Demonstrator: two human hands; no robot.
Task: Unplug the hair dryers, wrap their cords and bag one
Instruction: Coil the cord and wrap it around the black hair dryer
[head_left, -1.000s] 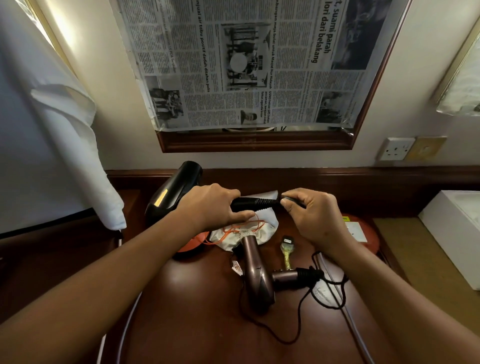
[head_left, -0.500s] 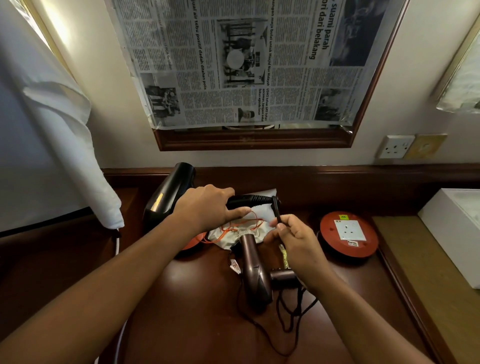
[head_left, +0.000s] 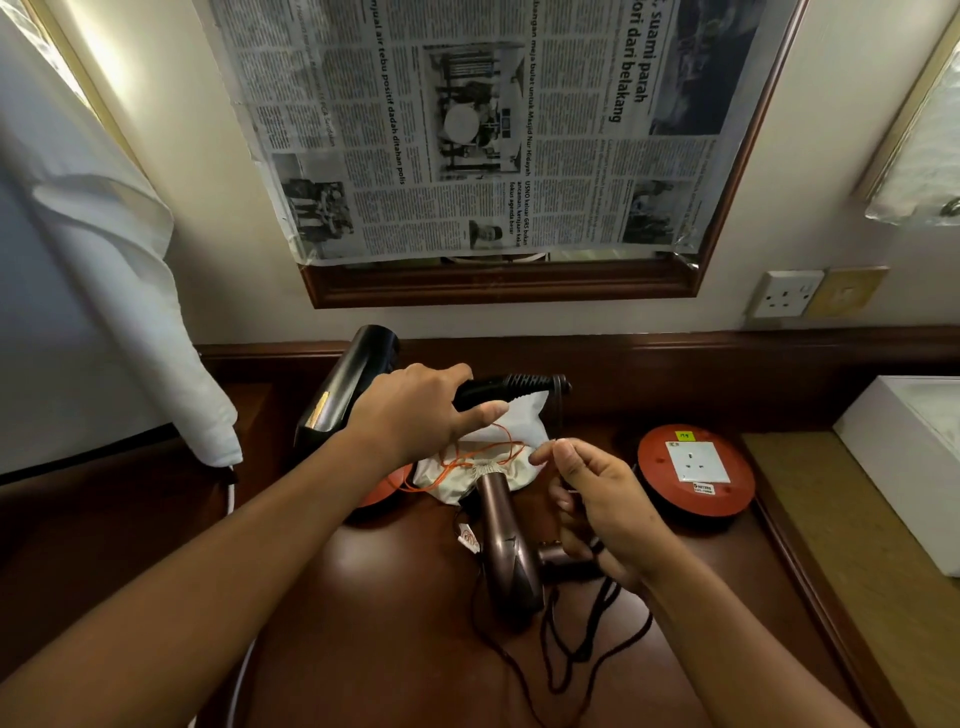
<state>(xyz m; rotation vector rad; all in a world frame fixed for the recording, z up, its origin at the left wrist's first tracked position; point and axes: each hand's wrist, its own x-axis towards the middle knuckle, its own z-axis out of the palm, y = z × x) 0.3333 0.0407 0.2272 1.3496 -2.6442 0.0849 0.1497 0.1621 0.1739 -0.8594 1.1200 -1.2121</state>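
Note:
My left hand (head_left: 415, 410) grips the handle of a black hair dryer (head_left: 343, 384) and holds it above the desk, handle pointing right. Its thin black cord (head_left: 559, 415) drops from the handle's end to my right hand (head_left: 592, 499), which pinches it with curled fingers. A bronze hair dryer (head_left: 506, 551) lies on the desk below, its nose against a white drawstring bag (head_left: 519, 421) with orange strings. More loose cord (head_left: 571, 654) lies in loops on the desk near me.
A red extension reel with a white socket (head_left: 696, 470) sits to the right, and another red disc (head_left: 384, 493) shows under my left wrist. A wall socket (head_left: 784, 293), a white box (head_left: 909, 457) and a hanging white cloth (head_left: 130, 312) surround the dark wooden desk (head_left: 395, 649).
My right hand has come down and toward me from the handle's end, drawing the cord with it. My left hand keeps its hold on the black dryer.

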